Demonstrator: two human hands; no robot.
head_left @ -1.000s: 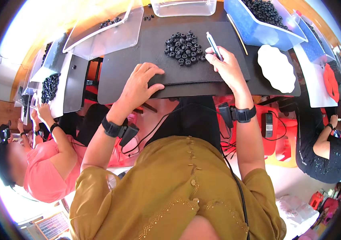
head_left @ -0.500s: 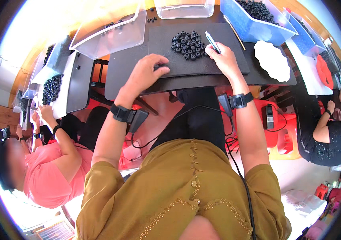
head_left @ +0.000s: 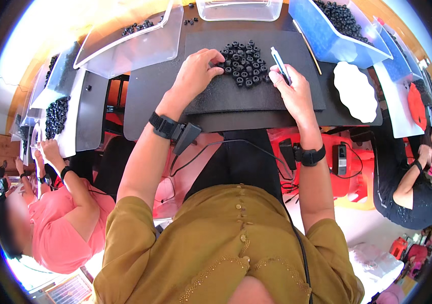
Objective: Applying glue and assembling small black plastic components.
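Observation:
A pile of small black ring-shaped parts (head_left: 246, 61) lies on a dark square mat (head_left: 211, 101) on the black table. My left hand (head_left: 195, 73) is at the left edge of the pile, palm down. Its thumb and curled fingers are apart, with black parts at their tips; no gripped piece shows plainly. On the right side of the pile, my right hand (head_left: 294, 93) is closed around a slim white and blue pen (head_left: 280, 65). The pen's white end points up and away, and its other end is hidden in the fingers. Both wrists wear black straps with boxy devices.
Behind the mat stand a clear bin (head_left: 130, 55) and a blue-tinted bin (head_left: 322, 35) of black parts. A thin wooden stick (head_left: 307, 45) and a white wavy-edged sheet (head_left: 355, 91) lie at right. Co-workers sit at both sides. Cables hang from my wrists.
My left hand has moved right and away from me to the pile's edge. My right hand still holds the pen beside the pile. The whole view has shifted slightly.

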